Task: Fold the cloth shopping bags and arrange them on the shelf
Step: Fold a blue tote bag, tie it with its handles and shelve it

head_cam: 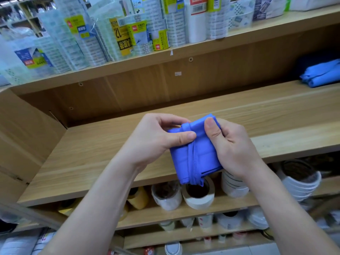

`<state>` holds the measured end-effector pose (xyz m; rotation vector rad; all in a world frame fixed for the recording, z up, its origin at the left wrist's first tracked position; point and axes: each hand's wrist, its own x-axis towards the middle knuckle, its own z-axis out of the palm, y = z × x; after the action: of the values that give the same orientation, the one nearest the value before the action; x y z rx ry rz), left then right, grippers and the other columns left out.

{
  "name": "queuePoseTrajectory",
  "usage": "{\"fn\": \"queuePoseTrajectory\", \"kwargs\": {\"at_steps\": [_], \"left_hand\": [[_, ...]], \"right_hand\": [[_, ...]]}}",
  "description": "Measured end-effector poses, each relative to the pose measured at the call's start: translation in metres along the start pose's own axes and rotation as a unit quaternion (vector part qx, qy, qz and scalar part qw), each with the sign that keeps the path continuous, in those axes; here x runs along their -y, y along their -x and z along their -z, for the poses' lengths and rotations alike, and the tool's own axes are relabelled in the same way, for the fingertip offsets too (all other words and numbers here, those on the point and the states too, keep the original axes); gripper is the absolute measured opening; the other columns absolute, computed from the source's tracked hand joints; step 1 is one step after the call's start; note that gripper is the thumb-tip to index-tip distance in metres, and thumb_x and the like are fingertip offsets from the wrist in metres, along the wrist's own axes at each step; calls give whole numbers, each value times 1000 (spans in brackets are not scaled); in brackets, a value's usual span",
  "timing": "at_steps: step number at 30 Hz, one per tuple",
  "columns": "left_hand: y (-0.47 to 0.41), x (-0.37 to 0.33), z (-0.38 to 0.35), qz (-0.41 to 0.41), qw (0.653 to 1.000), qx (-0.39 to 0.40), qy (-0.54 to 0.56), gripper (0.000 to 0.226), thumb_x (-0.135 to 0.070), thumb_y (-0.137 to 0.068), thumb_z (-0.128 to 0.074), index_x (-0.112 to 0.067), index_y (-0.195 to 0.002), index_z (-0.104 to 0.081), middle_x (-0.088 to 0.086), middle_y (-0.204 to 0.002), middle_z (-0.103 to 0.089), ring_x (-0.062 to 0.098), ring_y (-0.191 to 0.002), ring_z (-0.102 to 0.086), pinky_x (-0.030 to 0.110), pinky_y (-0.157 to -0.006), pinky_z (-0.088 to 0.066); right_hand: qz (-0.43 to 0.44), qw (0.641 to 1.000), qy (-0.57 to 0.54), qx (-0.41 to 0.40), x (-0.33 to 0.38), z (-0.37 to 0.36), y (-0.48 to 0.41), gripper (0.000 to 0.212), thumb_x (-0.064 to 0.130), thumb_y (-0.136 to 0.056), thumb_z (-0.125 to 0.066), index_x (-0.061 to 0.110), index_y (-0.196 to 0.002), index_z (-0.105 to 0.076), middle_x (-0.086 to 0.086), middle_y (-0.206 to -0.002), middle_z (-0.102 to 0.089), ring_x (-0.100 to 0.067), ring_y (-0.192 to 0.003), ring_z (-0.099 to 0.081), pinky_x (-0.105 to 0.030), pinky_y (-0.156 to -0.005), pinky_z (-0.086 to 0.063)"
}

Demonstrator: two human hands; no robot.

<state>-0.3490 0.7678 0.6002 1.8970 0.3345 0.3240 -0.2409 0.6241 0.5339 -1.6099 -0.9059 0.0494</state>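
Note:
A blue cloth bag (pixel 199 157), folded into a small thick square with its strap wrapped down the middle, is held above the front edge of the wooden shelf (pixel 110 144). My left hand (pixel 156 137) pinches its upper left side, thumb pressed on the strap. My right hand (pixel 231 144) grips its right edge, thumb on the top corner. A second folded blue bag (pixel 322 74) lies at the far right of the same shelf.
The shelf above holds packed rolls and plastic baskets (pixel 110 34). Below the wooden shelf stand tape rolls (pixel 198 196) and stacked white rolls (pixel 299 181). A side panel (pixel 22 137) closes the shelf on the left.

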Motion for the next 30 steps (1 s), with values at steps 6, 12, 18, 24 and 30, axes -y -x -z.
{"fn": "queuePoseTrajectory", "kwargs": {"at_steps": [6,12,18,24,30], "left_hand": [[-14,-5,-15,-40,990,90,-98,50,-37,-68,-85,-36,-116,-69,15,-65,-56,16,-61,-48,33,-58,-44],[-26,-3,-28,-27,995,99,-3,44,-39,-74,-79,-45,-116,-67,40,-78,-51,27,-74,-47,40,-70,-40],[-40,3,-56,-30,995,-41,82,37,-35,-77,-78,-38,-112,-68,44,-88,-57,30,-72,-56,43,-70,-48],[-60,6,-70,9,994,87,71,45,-34,-75,-77,-37,-113,-54,7,-62,-63,15,-52,-56,22,-47,-44],[-83,13,-101,14,990,118,81,34,-33,-82,-74,-35,-113,-62,2,-72,-68,10,-59,-61,18,-49,-45]], "right_hand": [[-21,995,58,80,0,25,-10,69,72,-88,-25,10,-65,-47,2,-53,-49,-14,-51,-46,-42,-52,-38],[-51,992,-20,113,5,52,-23,62,78,-84,-34,24,-80,-65,6,-70,-61,-17,-67,-57,-31,-64,-44],[-73,988,46,127,-12,83,-9,99,72,-63,-74,40,-147,-32,24,-135,-47,9,-122,-48,-15,-102,-40],[12,999,28,34,-23,101,-14,38,32,-85,-64,31,-123,-60,6,-113,-66,-10,-104,-62,-37,-92,-50],[4,998,54,30,-43,129,-33,25,15,-96,-60,28,-116,-67,25,-100,-67,4,-97,-62,-21,-89,-49]]}}
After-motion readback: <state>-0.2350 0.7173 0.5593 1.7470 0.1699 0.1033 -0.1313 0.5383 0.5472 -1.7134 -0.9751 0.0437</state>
